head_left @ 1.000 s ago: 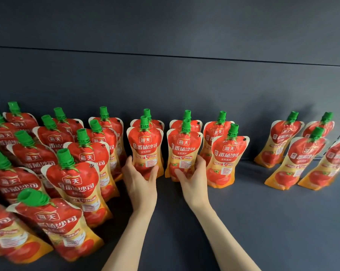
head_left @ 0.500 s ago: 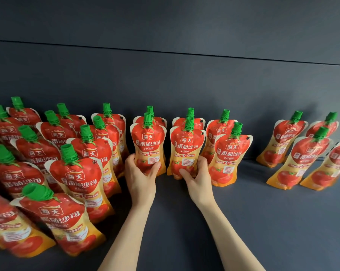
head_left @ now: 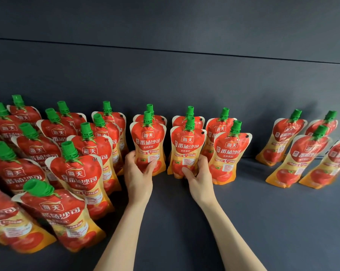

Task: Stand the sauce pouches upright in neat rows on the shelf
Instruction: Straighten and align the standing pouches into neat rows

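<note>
Red and orange sauce pouches with green caps stand in rows on a dark grey shelf. My left hand grips the lower part of one upright pouch in the middle, thumb across its front. My right hand grips the base of the neighbouring upright pouch. Each held pouch stands right in front of another pouch. To the right of them another front pouch leans slightly.
Several rows of pouches crowd the left side, reaching the shelf's front. A smaller group leans at the far right, with a bare gap between it and the middle pouches. The dark back wall rises behind.
Both hands keep their hold on the same two pouches and have pushed them slightly back toward the wall. The view has shifted a little to the right.
</note>
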A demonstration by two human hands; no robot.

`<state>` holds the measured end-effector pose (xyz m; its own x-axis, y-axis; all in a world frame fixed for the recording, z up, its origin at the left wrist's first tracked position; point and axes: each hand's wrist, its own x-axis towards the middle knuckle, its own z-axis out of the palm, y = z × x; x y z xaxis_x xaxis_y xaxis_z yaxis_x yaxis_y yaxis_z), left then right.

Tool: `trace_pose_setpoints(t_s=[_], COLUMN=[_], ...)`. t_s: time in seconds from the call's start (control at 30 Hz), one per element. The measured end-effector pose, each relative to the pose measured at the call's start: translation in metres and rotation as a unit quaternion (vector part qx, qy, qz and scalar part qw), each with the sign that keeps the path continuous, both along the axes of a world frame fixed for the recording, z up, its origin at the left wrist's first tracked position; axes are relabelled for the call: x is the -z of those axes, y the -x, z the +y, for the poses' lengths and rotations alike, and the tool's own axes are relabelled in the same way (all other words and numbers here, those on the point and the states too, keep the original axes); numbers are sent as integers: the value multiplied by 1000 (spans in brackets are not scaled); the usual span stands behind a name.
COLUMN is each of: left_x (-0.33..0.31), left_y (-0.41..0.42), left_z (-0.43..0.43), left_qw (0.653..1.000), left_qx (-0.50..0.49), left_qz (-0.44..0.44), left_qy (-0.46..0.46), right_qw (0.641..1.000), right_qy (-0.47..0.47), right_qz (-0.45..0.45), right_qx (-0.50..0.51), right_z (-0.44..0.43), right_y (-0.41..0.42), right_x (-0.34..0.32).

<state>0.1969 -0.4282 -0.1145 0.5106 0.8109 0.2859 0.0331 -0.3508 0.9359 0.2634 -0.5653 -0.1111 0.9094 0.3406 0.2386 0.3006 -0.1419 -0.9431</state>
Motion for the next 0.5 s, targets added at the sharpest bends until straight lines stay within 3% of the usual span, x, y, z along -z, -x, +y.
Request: trace_pose_setpoints(t_s=[0.5], left_x=[0], left_y=[5], left_z=[4], left_qw=[999], left_qx=[48], left_qz=[-5], left_qy=[20], right_qw=[1000], right_qy=[6], right_qz=[-4], right_qx=[0], right_z=[-1], right_y=[1], right_x=[-1])
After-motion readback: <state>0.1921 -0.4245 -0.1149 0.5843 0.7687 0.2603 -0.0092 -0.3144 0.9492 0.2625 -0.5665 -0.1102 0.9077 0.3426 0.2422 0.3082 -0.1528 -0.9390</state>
